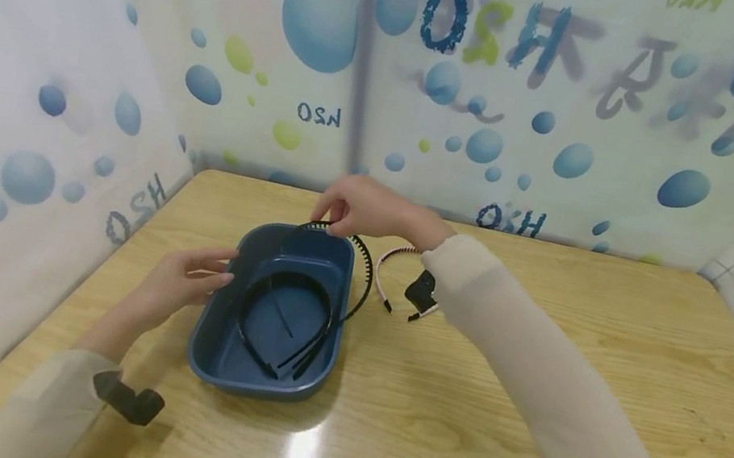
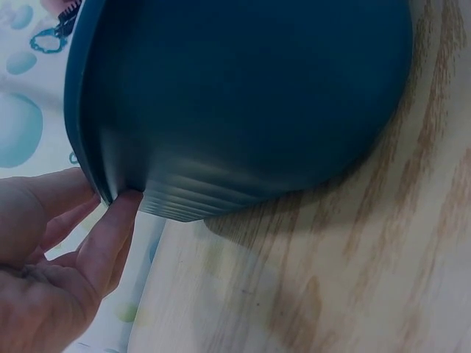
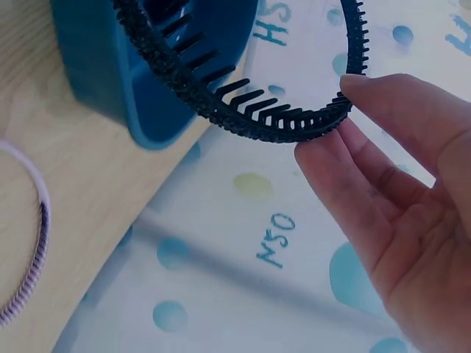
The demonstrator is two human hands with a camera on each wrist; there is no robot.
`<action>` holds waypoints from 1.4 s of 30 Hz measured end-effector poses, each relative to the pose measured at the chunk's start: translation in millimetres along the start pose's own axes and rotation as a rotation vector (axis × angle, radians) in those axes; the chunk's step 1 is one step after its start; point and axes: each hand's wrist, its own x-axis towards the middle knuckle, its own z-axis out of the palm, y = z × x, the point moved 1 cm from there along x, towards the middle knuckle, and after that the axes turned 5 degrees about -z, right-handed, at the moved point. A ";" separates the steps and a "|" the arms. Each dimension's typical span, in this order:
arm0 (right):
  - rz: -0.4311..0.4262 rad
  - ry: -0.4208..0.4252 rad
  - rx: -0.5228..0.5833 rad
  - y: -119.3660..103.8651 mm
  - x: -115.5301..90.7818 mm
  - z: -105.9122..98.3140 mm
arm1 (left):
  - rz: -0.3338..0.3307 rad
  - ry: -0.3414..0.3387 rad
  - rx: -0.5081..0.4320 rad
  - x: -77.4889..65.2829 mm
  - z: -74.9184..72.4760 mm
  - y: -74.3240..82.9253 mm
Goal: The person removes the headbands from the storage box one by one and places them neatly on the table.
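My right hand (image 1: 366,208) pinches a black toothed headband (image 1: 370,270) at the top of its arch, between thumb and fingertips. The band hangs over the back right part of a blue plastic basin (image 1: 200,359), one leg crossing inside it and the other along its right rim. In the right wrist view, teeth line the inner side of this headband (image 3: 221,110). Inside the basin lie more black headbands (image 1: 292,279), overlapping. My left hand (image 1: 181,278) grips the basin's left rim, fingers and thumb on either side of the wall (image 2: 147,165) in the left wrist view.
A pale pink headband (image 1: 384,269) with dark tips lies on the wooden table (image 1: 576,340) just right of the basin, partly hidden by the right wrist. Patterned curtain walls (image 1: 385,126) stand at the table's back and sides.
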 end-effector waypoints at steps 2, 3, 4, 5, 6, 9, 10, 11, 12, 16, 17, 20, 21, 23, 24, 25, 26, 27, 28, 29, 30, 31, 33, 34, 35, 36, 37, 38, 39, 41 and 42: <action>0.003 0.007 -0.002 0.2 -4.8 -3.7 | -0.003 0.003 0.001 -0.9 -0.1 0.4; 0.006 0.010 -0.001 0.9 -6.9 -5.5 | -0.005 0.004 0.002 -1.1 -0.1 0.5; 0.008 0.013 0.001 1.5 -9.0 -7.5 | -0.007 0.005 0.003 -1.2 0.0 0.4; 0.012 0.017 0.003 2.3 -10.9 -9.4 | -0.009 0.005 0.003 -1.3 0.0 0.2; 0.015 0.023 0.005 3.4 -12.7 -11.3 | -0.013 0.006 0.001 -1.4 0.0 0.0; 0.031 0.035 0.006 8.1 -18.0 -15.9 | -0.015 0.005 -0.004 -1.0 0.6 -1.4; 0.037 0.040 0.006 9.5 -20.0 -17.4 | -0.016 0.004 -0.006 -0.9 0.7 -1.9; 0.043 0.047 0.003 11.2 -22.1 -18.6 | -0.019 0.005 -0.005 -1.2 0.7 -2.2; 0.049 0.053 0.001 13.1 -24.3 -19.9 | -0.020 0.005 -0.005 -1.3 0.8 -2.5; 0.088 0.077 -0.001 19.8 -35.7 -24.8 | -0.020 0.012 0.008 -1.9 1.0 -2.5; 0.101 0.081 -0.005 22.0 -38.8 -25.9 | -0.018 0.012 0.012 -1.8 1.0 -2.3; 0.136 0.091 -0.011 28.6 -48.3 -28.8 | -0.014 0.015 0.019 -1.8 1.0 -1.4; 0.145 0.093 -0.015 31.0 -51.3 -29.7 | -0.015 0.014 0.021 -2.0 0.9 -1.1; 0.158 0.096 -0.026 35.9 -57.1 -31.1 | -0.017 0.013 0.025 -2.7 0.7 -0.6; 0.163 0.101 -0.028 38.0 -60.1 -31.9 | -0.018 0.013 0.027 -3.1 0.6 -0.3; 0.167 0.105 -0.034 40.1 -63.1 -32.6 | -0.018 0.013 0.028 -3.3 0.6 -0.1; 0.174 0.109 -0.035 42.1 -66.2 -33.3 | -0.018 0.012 0.030 -3.5 0.6 0.0; 0.181 0.113 -0.033 43.9 -69.3 -34.1 | -0.017 0.010 0.028 -3.5 0.7 0.1; 0.187 0.118 -0.031 45.8 -72.5 -34.7 | -0.017 0.009 0.028 -3.5 0.8 0.1; 0.193 0.122 -0.033 48.0 -75.5 -35.2 | -0.016 0.010 0.026 -3.3 0.8 0.1; 0.200 0.126 -0.030 50.0 -78.8 -35.8 | -0.015 0.011 0.026 -3.1 0.9 0.1; 0.209 0.130 -0.030 52.4 -81.8 -36.4 | -0.014 0.012 0.025 -2.8 1.0 0.1; 0.223 0.139 -0.024 56.0 -88.2 -37.9 | -0.013 0.015 0.024 -2.4 1.1 0.3; 0.226 0.145 -0.022 57.8 -91.2 -38.7 | -0.013 0.017 0.024 -2.3 1.1 0.5; 0.232 0.150 -0.023 59.2 -94.2 -39.6 | -0.013 0.018 0.022 -2.1 1.1 0.7; 0.240 0.156 -0.023 60.6 -97.3 -40.5 | -0.012 0.018 0.024 -2.0 1.1 1.1; 0.244 0.162 -0.031 62.1 -100.2 -41.5 | -0.011 0.017 0.023 -1.9 1.1 1.5; 0.247 0.167 -0.038 63.0 -103.2 -42.4 | -0.011 0.017 0.023 -1.7 1.1 1.7; 0.253 0.170 -0.044 64.6 -106.0 -43.2 | -0.010 0.016 0.023 -1.5 1.0 1.9; 0.263 0.175 -0.055 67.7 -112.0 -44.7 | -0.011 0.014 0.021 -1.0 0.9 2.3; 0.268 0.177 -0.058 69.6 -114.8 -45.2 | -0.011 0.014 0.021 -0.8 0.8 2.5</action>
